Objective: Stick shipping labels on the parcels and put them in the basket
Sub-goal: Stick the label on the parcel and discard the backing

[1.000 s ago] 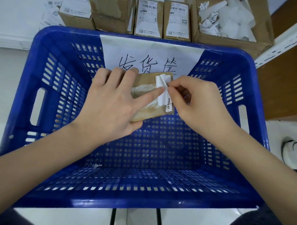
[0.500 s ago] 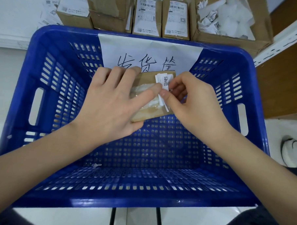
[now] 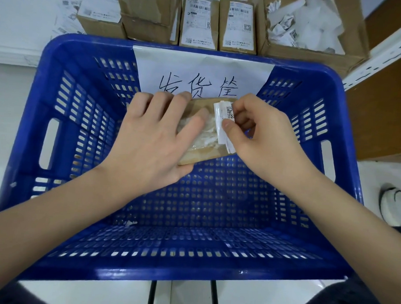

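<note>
Since a second ago the right hand (image 3: 260, 133) has curled tighter round the label (image 3: 224, 127), and the strip now stands bunched closer to the parcel's right edge; the left hand (image 3: 154, 136) has hardly shifted.

That left hand lies flat and spread over the left part of the parcel (image 3: 208, 150), fingers straight, pressing it down, with the forefinger reaching across the torn white patch on its top. The parcel is a small brown box held over the far middle of the basket (image 3: 65, 127); whether it touches the basket floor cannot be told. Its far edge sits just under the white paper sign (image 3: 203, 69) taped to the basket's back wall.

The right hand pinches the crumpled label between thumb and curled fingers, right at the parcel's right side, the printed code facing up.

Near the person, the basket floor holds only a small white scrap (image 3: 129, 222), so there is room on that side; the blue walls rise close on the left and right, each with a handle slot.

Beyond the far rim stand labelled boxes (image 3: 199, 23) in a row, and to their right an open carton of crumpled paper (image 3: 304, 25). A shoe (image 3: 394, 206) shows at the right edge.
</note>
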The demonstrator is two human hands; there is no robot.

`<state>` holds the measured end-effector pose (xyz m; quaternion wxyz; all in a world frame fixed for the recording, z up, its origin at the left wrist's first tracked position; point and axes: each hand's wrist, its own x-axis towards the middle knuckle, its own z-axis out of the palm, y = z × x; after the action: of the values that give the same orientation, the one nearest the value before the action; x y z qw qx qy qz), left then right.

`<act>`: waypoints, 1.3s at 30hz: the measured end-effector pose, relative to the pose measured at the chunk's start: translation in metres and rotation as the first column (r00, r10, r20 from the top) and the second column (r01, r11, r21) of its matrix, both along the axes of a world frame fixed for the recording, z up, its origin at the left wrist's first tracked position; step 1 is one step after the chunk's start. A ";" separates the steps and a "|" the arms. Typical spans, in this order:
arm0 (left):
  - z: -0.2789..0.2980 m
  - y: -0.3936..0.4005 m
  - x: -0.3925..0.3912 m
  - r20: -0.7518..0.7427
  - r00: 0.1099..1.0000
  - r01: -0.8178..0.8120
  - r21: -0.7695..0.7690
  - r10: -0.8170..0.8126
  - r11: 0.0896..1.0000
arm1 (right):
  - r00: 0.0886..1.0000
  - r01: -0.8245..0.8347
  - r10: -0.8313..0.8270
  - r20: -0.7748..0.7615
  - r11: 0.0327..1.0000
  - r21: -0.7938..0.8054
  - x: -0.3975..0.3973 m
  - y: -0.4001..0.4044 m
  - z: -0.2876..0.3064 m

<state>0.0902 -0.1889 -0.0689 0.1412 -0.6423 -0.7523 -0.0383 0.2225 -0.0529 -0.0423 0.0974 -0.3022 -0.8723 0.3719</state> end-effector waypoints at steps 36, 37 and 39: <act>0.006 0.000 -0.008 0.114 0.993 -0.002 0.040 -0.003 0.999 | 0.987 -0.013 -0.070 -0.148 0.868 -0.496 0.002 0.009 0.012; 0.006 -0.001 -0.009 0.114 0.993 0.005 0.047 -0.011 0.999 | 0.981 -0.013 -0.096 -0.172 0.840 -0.543 0.004 0.007 0.012; 0.006 -0.003 -0.009 0.112 0.993 0.015 0.061 -0.022 0.998 | 0.970 -0.026 -0.128 -0.208 0.793 -0.609 0.007 0.004 0.009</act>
<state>0.0814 -0.1918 -0.0634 0.1175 -0.6414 -0.7517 -0.0983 0.2298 -0.0490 -0.0334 0.1095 -0.2942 -0.6800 0.6626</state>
